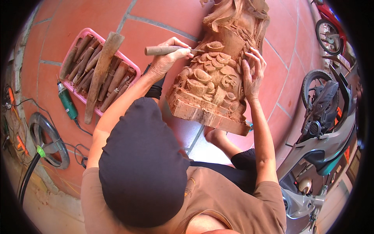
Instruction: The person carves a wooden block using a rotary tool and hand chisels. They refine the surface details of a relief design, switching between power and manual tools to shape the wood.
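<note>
A reddish-brown wood carving lies on the floor in front of me, its surface cut into rounded ingot shapes, coin-like discs and folds. My left hand is closed round a carving chisel with a wooden handle. The chisel's thin metal shaft points right, and its tip meets the carving beside a raised ingot shape. On the carving's right side rests my right hand, its fingers bent and apart, with no tool visible in it.
Left of the carving, a pink basket holds several wooden-handled tools, with a long wooden mallet across it. Nearby lie a green corded power tool and a dark wheel-shaped object. Motorbikes stand at right.
</note>
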Demonstrator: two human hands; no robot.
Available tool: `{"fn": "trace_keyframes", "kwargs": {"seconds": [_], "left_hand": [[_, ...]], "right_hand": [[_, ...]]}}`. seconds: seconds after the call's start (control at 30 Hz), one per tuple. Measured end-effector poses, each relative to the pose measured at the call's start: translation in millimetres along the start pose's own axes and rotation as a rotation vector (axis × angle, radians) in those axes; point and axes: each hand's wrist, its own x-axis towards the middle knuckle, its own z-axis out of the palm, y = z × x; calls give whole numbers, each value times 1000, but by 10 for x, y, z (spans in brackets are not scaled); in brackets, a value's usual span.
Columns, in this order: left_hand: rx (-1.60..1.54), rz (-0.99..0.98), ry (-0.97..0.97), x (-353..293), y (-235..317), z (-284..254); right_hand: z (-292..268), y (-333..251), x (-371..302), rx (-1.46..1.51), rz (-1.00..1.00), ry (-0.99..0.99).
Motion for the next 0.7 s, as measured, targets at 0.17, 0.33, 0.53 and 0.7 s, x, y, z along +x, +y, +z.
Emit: {"fn": "trace_keyframes", "kwargs": {"seconds": [0.17,0.33,0.53,0.7], "left_hand": [[185,113,3,296,142,-135],[-39,123,20,482,-45,-11],[190,-63,-107,294,30,-311],[81,112,-22,493,92,-301]], "right_hand": [[-3,10,-2,10,9,9],[23,-21,36,6,1,4],[8,3,14,-2,2,6],[7,-11,7,12,17,6]]}}
